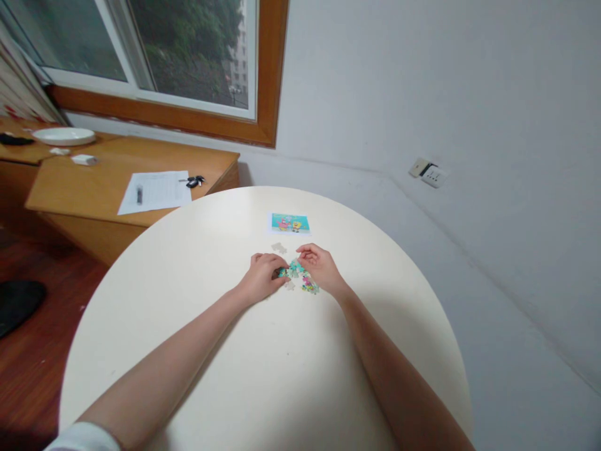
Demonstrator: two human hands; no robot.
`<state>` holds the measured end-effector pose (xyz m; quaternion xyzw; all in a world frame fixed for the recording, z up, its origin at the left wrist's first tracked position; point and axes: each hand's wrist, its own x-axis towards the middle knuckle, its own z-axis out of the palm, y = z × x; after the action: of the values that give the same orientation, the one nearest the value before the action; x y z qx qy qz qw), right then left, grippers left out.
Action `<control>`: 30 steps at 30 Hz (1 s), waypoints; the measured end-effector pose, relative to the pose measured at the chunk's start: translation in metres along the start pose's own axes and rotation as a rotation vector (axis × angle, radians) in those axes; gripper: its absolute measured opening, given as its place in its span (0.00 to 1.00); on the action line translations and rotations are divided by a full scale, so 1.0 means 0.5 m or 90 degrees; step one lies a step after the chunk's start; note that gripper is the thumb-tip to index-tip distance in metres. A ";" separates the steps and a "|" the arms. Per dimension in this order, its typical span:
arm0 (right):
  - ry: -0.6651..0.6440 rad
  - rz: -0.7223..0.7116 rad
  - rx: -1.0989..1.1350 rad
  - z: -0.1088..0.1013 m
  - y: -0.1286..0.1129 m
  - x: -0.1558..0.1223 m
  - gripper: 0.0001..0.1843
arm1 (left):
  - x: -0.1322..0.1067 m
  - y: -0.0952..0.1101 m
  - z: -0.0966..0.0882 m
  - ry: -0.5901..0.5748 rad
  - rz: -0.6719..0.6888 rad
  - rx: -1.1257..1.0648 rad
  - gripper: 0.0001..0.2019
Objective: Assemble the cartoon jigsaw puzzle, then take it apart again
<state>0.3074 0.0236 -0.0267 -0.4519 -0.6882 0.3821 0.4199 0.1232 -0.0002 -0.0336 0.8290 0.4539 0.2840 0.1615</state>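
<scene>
On a round cream table [197,351], my left hand [263,274] and my right hand [320,265] meet over a small cluster of colourful jigsaw pieces [300,277]. The left hand's fingers are curled, pinching a piece at the cluster's left edge. The right hand's fingers are bent and press on pieces from the right. A pale face-down piece [278,248] lies just beyond the hands. Farther off sits a small cartoon reference picture [290,223].
A wooden desk [94,194] stands at the left with a paper sheet [154,191], keys [194,181] and a white plate [63,135]. A window [188,56] is above it. White walls close in at the right, with a wall socket [429,172].
</scene>
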 end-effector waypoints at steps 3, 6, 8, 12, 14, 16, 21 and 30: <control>-0.021 -0.055 -0.098 0.000 0.002 -0.003 0.13 | 0.000 0.002 -0.003 0.007 -0.004 -0.010 0.10; -0.098 -0.096 -0.200 0.004 0.005 -0.010 0.16 | -0.001 0.005 -0.005 0.016 -0.017 -0.014 0.10; -0.122 -0.089 -0.263 0.007 0.008 -0.014 0.15 | -0.002 0.007 -0.005 0.024 -0.030 -0.007 0.09; -0.131 -0.093 -0.294 0.005 0.014 -0.015 0.12 | -0.002 0.009 -0.006 0.034 -0.053 0.012 0.08; -0.137 -0.108 -0.266 0.002 0.015 -0.014 0.11 | -0.001 0.010 -0.008 0.036 -0.062 0.017 0.07; -0.138 -0.109 -0.230 0.000 0.015 -0.013 0.11 | 0.001 0.011 -0.011 0.035 -0.069 0.019 0.05; -0.125 -0.049 -0.162 0.001 0.016 -0.016 0.13 | 0.000 0.006 -0.009 0.053 -0.076 0.008 0.04; -0.096 -0.066 -0.218 -0.012 0.036 -0.008 0.25 | -0.001 -0.006 0.001 0.128 -0.100 -0.008 0.06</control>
<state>0.3191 0.0259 -0.0417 -0.4507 -0.7951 0.2698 0.3032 0.1213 0.0010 -0.0356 0.7574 0.5294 0.3548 0.1421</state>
